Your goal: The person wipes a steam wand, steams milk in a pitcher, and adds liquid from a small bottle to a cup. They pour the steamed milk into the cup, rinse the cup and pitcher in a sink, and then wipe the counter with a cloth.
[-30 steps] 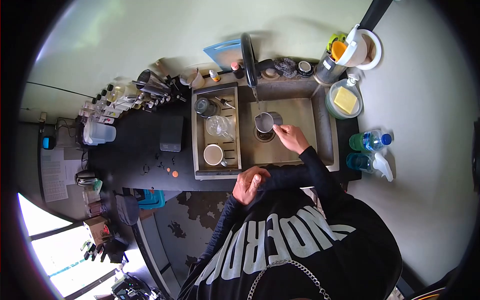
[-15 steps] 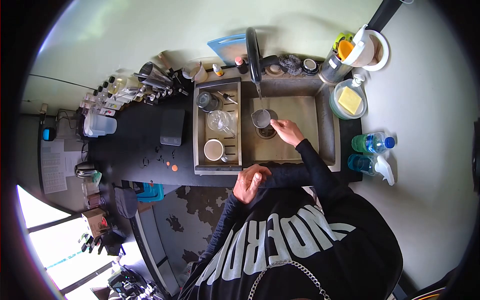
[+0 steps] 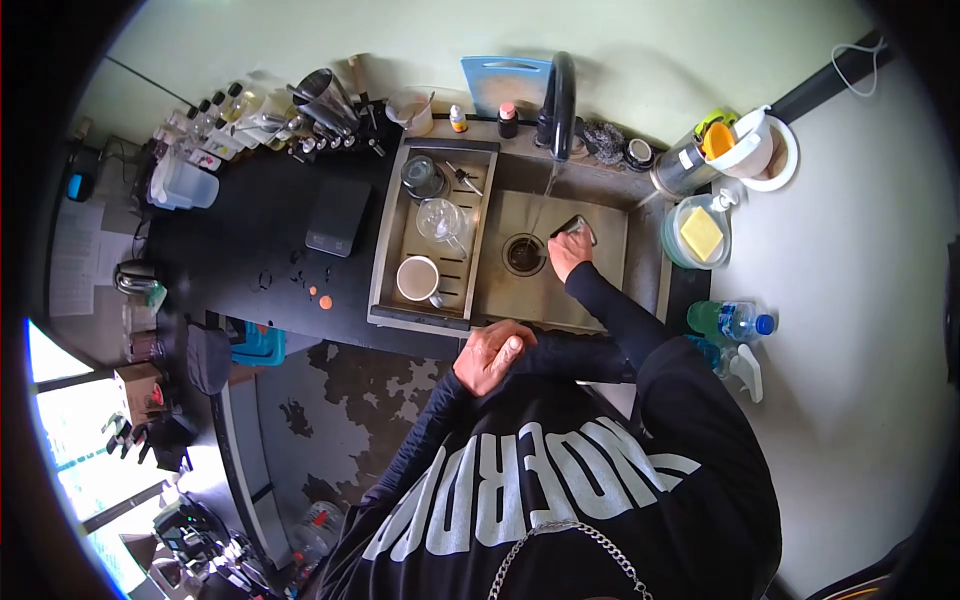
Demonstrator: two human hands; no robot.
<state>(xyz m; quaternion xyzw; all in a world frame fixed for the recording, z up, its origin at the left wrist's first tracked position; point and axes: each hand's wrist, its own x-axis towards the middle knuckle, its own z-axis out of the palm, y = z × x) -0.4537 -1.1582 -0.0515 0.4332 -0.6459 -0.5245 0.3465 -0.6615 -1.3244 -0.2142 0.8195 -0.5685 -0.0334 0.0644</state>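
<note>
Metal jug [image 3: 575, 228] gripped in right hand [image 3: 568, 252] fingers, tilted over sink [image 3: 610, 290].

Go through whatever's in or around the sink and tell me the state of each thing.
Faucet: running.
Metal pitcher: tipped, gripped by right hand.
Left hand: closed, holding nothing, at counter edge.
White mug: upright on rack.
Glass: lying on rack.

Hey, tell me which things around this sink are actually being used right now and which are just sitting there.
In use:
right hand
small metal pitcher, held in the right hand
black faucet, running
sink

Just lying about:
white mug, on the rack
upturned glass
black scale
yellow sponge
blue spray bottle
left hand, resting at the counter edge
</note>
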